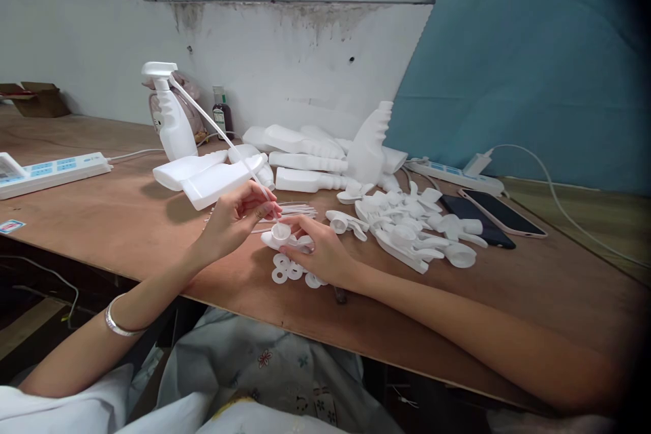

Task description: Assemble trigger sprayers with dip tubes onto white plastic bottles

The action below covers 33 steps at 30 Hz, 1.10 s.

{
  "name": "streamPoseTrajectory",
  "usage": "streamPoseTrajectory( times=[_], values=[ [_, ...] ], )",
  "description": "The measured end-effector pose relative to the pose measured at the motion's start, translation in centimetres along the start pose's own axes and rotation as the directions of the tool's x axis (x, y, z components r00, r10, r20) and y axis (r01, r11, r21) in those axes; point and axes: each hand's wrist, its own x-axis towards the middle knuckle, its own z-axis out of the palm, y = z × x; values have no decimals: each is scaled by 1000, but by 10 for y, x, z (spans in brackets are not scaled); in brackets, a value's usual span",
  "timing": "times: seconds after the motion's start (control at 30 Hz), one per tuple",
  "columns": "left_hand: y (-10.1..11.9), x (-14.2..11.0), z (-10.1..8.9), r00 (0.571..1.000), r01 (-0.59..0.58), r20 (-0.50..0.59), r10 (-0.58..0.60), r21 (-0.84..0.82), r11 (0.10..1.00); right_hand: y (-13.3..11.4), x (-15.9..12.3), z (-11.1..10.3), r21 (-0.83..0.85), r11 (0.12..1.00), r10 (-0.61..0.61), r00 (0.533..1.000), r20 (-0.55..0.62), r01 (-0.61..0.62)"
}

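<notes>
Between the fingers of my left hand (pixel 239 213) is a long thin white tube (pixel 216 127), slanting up to the left. Its lower end meets the round collar of a white spray trigger head (pixel 280 232). My right hand (pixel 321 247) grips that head from the right, its collar facing up; part of the head is hidden behind the fingers. Just below lie several flat white ring washers (pixel 279 275). More thin tubes (pixel 300 211) rest on the table behind my hands. To the right is a pile of loose trigger heads (pixel 407 224).
Several white bottles (pixel 305 161) lie across the back of the table (pixel 116 230), with one upright bottle (pixel 367 149) among them. An assembled spray bottle (pixel 173 115) stands at the back left near a dark bottle (pixel 221 112). Phones (pixel 501 211) and power strips (pixel 55 173) lie toward the sides.
</notes>
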Motion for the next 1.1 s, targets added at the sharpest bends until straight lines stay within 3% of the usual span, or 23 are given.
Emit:
streamPoseTrajectory(
  times=[0.3, 0.73, 1.1],
  values=[
    [1, -2, 1, 1000, 17, 3, -17, 17, 1000, 3, -1, 1, 2, 1000, -4, 1000, 5, 4],
    [4, -5, 2, 999, -43, 28, 37, 229, 972, 1, -1, 0, 0, 1000, 10, 1000, 12, -10],
    [1, -3, 7, 1000, -8, -27, 13, 180, 984, 0, 0, -1, -3, 1000, 5, 1000, -2, -5]
  ],
)
